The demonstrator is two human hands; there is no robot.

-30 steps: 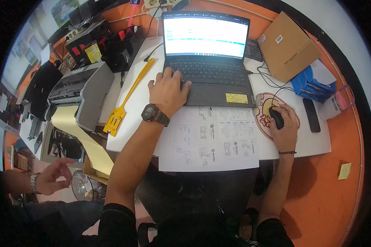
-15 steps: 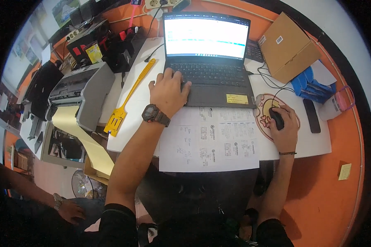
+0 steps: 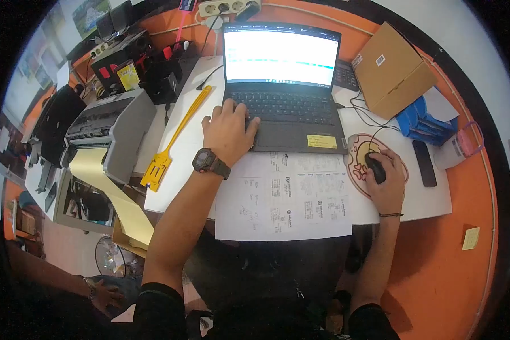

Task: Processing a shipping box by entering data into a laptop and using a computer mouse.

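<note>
On the left end of the black laptop's keyboard (image 3: 289, 107) rests my left hand (image 3: 229, 133), fingers spread over the keys and thumb out to the side. My right hand (image 3: 390, 181) is curled over a black wired mouse (image 3: 375, 168) on a round yellow-and-red mouse pad (image 3: 354, 154). The laptop screen (image 3: 280, 51) is lit with a mostly white page crossed by a blue row. A white sheet (image 3: 238, 221) with several receipt-like prints and handwriting lies partly under the laptop's front edge.
A yellow long-handled swatter (image 3: 157, 170) lies left of the laptop, beside a grey printer (image 3: 110, 122) trailing yellowish paper (image 3: 122, 201). At the right stand a cardboard box (image 3: 394, 68), blue tray (image 3: 422, 122), phone (image 3: 424, 163) and cup (image 3: 450, 152). Another person's hand (image 3: 106, 294) shows lower left.
The whole view has shifted slightly down and left. Both my hands keep their places on the keyboard and mouse. The other person's hand at lower left has shifted a little.
</note>
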